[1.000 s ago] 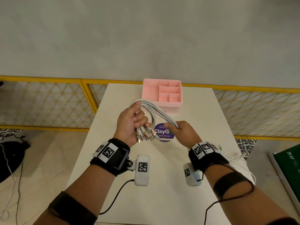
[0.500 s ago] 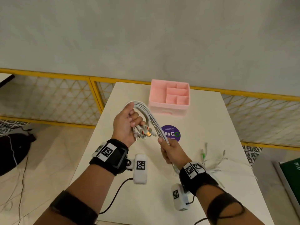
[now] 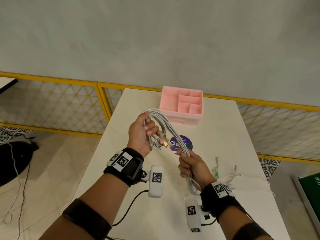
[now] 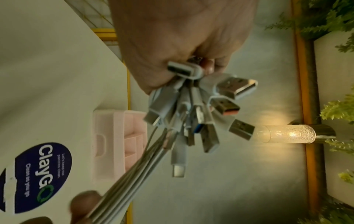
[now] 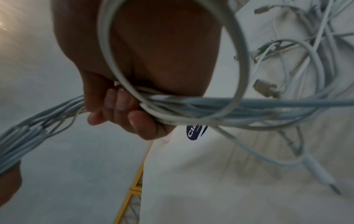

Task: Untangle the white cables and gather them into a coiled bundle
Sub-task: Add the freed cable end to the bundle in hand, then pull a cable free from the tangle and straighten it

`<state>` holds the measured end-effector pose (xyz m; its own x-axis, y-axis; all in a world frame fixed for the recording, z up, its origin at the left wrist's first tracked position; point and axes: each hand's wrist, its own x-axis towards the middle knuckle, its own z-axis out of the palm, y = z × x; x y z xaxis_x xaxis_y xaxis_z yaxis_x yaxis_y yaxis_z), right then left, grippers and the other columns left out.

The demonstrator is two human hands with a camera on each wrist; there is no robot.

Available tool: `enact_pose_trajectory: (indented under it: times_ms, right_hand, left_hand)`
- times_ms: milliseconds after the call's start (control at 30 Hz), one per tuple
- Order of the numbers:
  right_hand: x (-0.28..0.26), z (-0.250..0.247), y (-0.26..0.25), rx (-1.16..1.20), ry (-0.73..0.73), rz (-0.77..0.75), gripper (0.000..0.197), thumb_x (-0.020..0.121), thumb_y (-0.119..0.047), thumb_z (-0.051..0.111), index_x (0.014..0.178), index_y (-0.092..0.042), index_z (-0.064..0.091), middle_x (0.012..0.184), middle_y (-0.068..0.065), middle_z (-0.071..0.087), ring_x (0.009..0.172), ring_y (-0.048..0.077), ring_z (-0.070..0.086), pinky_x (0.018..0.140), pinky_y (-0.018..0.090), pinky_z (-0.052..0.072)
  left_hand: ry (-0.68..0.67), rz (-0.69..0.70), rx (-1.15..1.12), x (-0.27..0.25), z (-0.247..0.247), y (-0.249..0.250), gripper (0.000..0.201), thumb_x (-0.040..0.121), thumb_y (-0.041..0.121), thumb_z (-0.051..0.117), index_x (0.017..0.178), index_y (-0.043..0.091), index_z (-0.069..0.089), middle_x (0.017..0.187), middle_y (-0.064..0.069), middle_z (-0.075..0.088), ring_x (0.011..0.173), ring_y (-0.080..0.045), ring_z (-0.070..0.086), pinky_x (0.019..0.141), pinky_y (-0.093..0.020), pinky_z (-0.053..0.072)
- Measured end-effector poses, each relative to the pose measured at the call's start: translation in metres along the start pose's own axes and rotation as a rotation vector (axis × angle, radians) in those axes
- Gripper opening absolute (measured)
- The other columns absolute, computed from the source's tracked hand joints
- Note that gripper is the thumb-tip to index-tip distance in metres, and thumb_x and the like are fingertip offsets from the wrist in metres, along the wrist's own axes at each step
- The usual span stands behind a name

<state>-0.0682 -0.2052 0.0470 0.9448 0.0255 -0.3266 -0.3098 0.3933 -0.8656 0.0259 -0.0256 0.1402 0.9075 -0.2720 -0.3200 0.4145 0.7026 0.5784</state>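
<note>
Both grips are closed on the white cables (image 3: 166, 123): left hand (image 3: 140, 135) holds the plug ends, right hand (image 3: 192, 167) the strands; loose tails near the table's right edge remain uncoiled.

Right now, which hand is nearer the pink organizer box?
Left. The left hand grips the cable bundle just beside the pink organizer box; the right hand holds the cables lower, nearer the person.
</note>
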Motion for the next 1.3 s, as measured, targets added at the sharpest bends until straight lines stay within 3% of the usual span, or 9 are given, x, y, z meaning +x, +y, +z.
enact_pose_trajectory:
  times_ms: [133, 233, 333, 500, 667, 867, 1067, 1233, 1300]
  right_hand:
    - [-0.001, 0.011, 0.013, -0.313, 0.086, -0.028, 0.031, 0.104, -0.027, 0.05, 0.077, -0.015, 0.038, 0.055, -0.002, 0.032, 0.041, 0.014, 0.026, 0.041, 0.025, 0.027]
    - [-0.002, 0.027, 0.03, -0.462, 0.069, 0.021, 0.032, 0.104, -0.034, 0.049, 0.08, -0.014, 0.04, 0.052, -0.006, 0.04, 0.041, 0.015, 0.032, 0.04, 0.026, 0.03]
    - [-0.006, 0.039, 0.031, -0.589, 0.001, 0.088, 0.034, 0.101, -0.041, 0.05, 0.081, -0.015, 0.041, 0.058, 0.0, 0.044, 0.048, 0.02, 0.04, 0.041, 0.028, 0.036]
    - [-0.014, 0.044, 0.0, -0.598, -0.158, 0.261, 0.027, 0.1, -0.028, 0.054, 0.079, -0.013, 0.045, 0.055, -0.001, 0.044, 0.043, 0.015, 0.038, 0.043, 0.029, 0.038]
    - [-0.014, 0.039, -0.024, -0.613, -0.256, 0.391, 0.022, 0.097, -0.018, 0.055, 0.077, -0.012, 0.047, 0.055, 0.001, 0.042, 0.044, 0.017, 0.038, 0.053, 0.033, 0.051]
    - [-0.018, 0.047, -0.017, -0.609, -0.153, 0.329, 0.032, 0.101, -0.025, 0.049, 0.072, -0.014, 0.044, 0.051, 0.0, 0.042, 0.041, 0.017, 0.036, 0.045, 0.029, 0.047]
    - [-0.02, 0.044, -0.046, -0.664, -0.241, 0.338, 0.009, 0.093, -0.008, 0.055, 0.086, -0.009, 0.05, 0.058, 0.002, 0.044, 0.044, 0.015, 0.038, 0.05, 0.03, 0.047]
    - [-0.021, 0.037, -0.076, -0.866, -0.357, 0.401, 0.018, 0.082, 0.001, 0.061, 0.099, -0.004, 0.059, 0.084, 0.015, 0.054, 0.054, 0.018, 0.054, 0.055, 0.028, 0.05]
    - [-0.02, 0.034, -0.087, -0.916, -0.362, 0.41, 0.02, 0.083, 0.003, 0.062, 0.103, -0.002, 0.061, 0.085, 0.013, 0.057, 0.054, 0.017, 0.056, 0.055, 0.027, 0.049]
  left_hand:
    - [0.055, 0.061, 0.012, 0.004, 0.009, -0.006, 0.037, 0.099, 0.028, 0.057, 0.066, 0.02, 0.043, 0.051, 0.007, 0.027, 0.043, -0.011, 0.027, 0.057, -0.03, 0.045]
    - [0.121, 0.215, 0.157, 0.006, 0.013, -0.018, 0.039, 0.101, 0.032, 0.058, 0.068, 0.018, 0.043, 0.054, 0.003, 0.029, 0.044, -0.013, 0.03, 0.056, -0.033, 0.05]
    - [0.116, 0.362, 0.369, 0.006, 0.011, -0.033, 0.042, 0.098, 0.044, 0.057, 0.07, 0.017, 0.043, 0.055, 0.001, 0.031, 0.047, -0.015, 0.034, 0.059, -0.036, 0.051]
    - [-0.012, 0.595, 0.715, 0.004, -0.008, -0.055, 0.046, 0.1, 0.049, 0.052, 0.081, 0.007, 0.047, 0.057, -0.002, 0.042, 0.053, -0.015, 0.047, 0.059, -0.031, 0.046]
    - [-0.035, 0.648, 0.829, 0.003, -0.02, -0.074, 0.054, 0.092, 0.058, 0.052, 0.098, 0.005, 0.049, 0.07, -0.002, 0.051, 0.063, -0.016, 0.052, 0.064, -0.034, 0.048]
    - [0.015, 0.673, 0.685, 0.006, 0.01, -0.065, 0.035, 0.106, 0.033, 0.044, 0.087, 0.004, 0.047, 0.062, -0.004, 0.047, 0.057, -0.015, 0.049, 0.058, -0.025, 0.048]
    - [-0.266, 0.613, 1.077, -0.002, -0.022, -0.07, 0.023, 0.104, 0.027, 0.048, 0.109, 0.004, 0.045, 0.083, 0.002, 0.057, 0.071, 0.0, 0.059, 0.066, -0.015, 0.046]
    - [-0.459, 0.594, 1.448, 0.0, -0.044, -0.073, 0.036, 0.103, 0.039, 0.046, 0.114, 0.005, 0.042, 0.093, -0.01, 0.06, 0.08, -0.021, 0.059, 0.071, -0.033, 0.05]
    - [-0.512, 0.614, 1.528, -0.001, -0.046, -0.071, 0.039, 0.103, 0.042, 0.041, 0.112, 0.005, 0.043, 0.094, -0.009, 0.059, 0.081, -0.021, 0.057, 0.073, -0.035, 0.049]
